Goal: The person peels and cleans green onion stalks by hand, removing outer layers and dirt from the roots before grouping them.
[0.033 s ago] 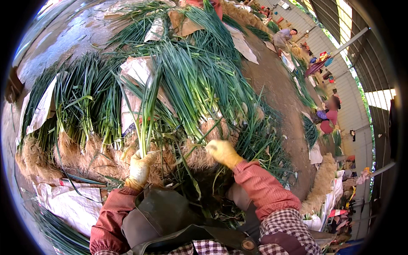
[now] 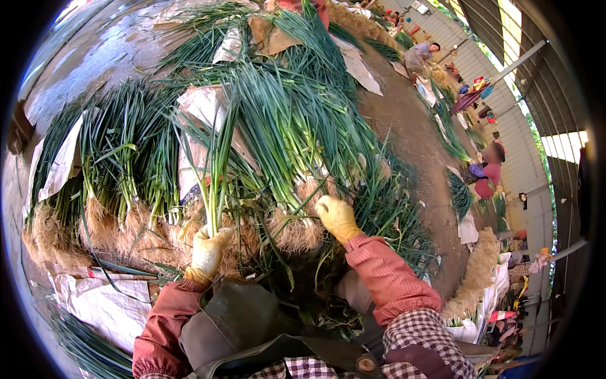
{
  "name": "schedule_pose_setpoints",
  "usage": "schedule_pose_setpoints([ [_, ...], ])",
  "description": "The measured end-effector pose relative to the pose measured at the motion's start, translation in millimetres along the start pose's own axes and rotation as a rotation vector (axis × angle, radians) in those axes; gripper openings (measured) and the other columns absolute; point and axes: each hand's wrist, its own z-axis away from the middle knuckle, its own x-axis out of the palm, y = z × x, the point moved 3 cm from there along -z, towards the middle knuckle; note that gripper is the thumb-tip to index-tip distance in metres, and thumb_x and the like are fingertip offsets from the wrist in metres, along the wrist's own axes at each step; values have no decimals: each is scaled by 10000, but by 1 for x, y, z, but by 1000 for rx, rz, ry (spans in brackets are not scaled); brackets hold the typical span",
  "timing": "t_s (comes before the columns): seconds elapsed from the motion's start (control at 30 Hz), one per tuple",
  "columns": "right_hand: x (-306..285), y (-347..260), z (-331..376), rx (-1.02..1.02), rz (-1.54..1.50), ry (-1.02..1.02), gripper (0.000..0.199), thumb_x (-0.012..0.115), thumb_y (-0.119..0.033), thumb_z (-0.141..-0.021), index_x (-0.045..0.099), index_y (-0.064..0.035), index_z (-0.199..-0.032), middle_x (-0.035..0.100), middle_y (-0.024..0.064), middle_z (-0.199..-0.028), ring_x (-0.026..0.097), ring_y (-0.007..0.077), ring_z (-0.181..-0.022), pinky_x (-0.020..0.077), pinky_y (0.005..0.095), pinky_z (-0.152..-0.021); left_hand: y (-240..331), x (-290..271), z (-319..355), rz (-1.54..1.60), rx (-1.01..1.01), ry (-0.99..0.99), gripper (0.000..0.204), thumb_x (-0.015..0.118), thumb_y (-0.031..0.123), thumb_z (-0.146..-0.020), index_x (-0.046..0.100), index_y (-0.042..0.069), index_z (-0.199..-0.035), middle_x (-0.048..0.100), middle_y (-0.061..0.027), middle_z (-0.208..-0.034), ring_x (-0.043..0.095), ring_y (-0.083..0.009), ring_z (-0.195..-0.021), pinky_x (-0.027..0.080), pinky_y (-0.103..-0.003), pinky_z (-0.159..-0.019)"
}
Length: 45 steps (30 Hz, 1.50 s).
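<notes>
My left hand (image 2: 208, 252), in a yellowish glove, is closed around the white lower ends of a small bunch of green onions (image 2: 216, 189). Their leaves stand up and away from me. My right hand (image 2: 338, 216), gloved in yellow, has its fingers curled beside the hairy roots (image 2: 295, 230) of a large heap of green onions (image 2: 278, 120). Whatever may be in those fingers is hidden. Loose green leaves (image 2: 385, 215) lie just right of that hand.
Bundled green onions (image 2: 129, 132) with tan roots line the left, with pale sheets (image 2: 66, 158) among them. A white sack (image 2: 104, 303) lies at lower left. Brown floor (image 2: 410, 132) runs along the right, where other people (image 2: 491, 170) sit by more onions.
My right hand has shifted slightly up and to the right, along the root ends of the heap. My left hand keeps its hold on the bunch in nearly the same place.
</notes>
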Motion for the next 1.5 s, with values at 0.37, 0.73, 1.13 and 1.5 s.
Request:
schedule_pose_setpoints([
  [0.37, 6, -38, -67, 379, -1162, 85, 379, 657, -193, -761, 575, -21, -1088, 625, 79, -899, 595, 193, -738, 493, 315, -654, -4, -27, 1, 66, -160, 50, 69, 585, 105, -825, 578, 39, -807, 581, -53, -599, 478, -101, -410, 356, -202, -359],
  [0.73, 89, -13, 100, -271, 209, -1256, 335, 634, -295, -745, 597, -51, -972, 640, 77, -858, 624, 212, -768, 494, 367, -728, -5, -28, 3, 109, -144, 38, 92, 593, 96, -817, 580, 10, -850, 602, -74, -656, 532, -128, -518, 404, -221, -445],
  [1.13, 59, -131, 7, -264, -407, -19, 124, 534, -143, -847, 582, -84, -945, 632, 102, -760, 599, 205, -634, 490, 322, -574, 0, -10, 4, 214, -169, 39, 203, 565, 94, -862, 563, -32, -1022, 639, -105, -801, 621, -185, -706, 509, -268, -641],
  [1.5, 83, -124, -16, 50, -796, -332, 422, 659, -305, -810, 490, -15, -1067, 615, 91, -854, 593, 194, -745, 503, 325, -668, -19, 7, 11, 158, -420, -295, 208, 585, 73, -847, 583, 1, -1042, 638, -82, -843, 620, -174, -709, 511, -272, -620],
])
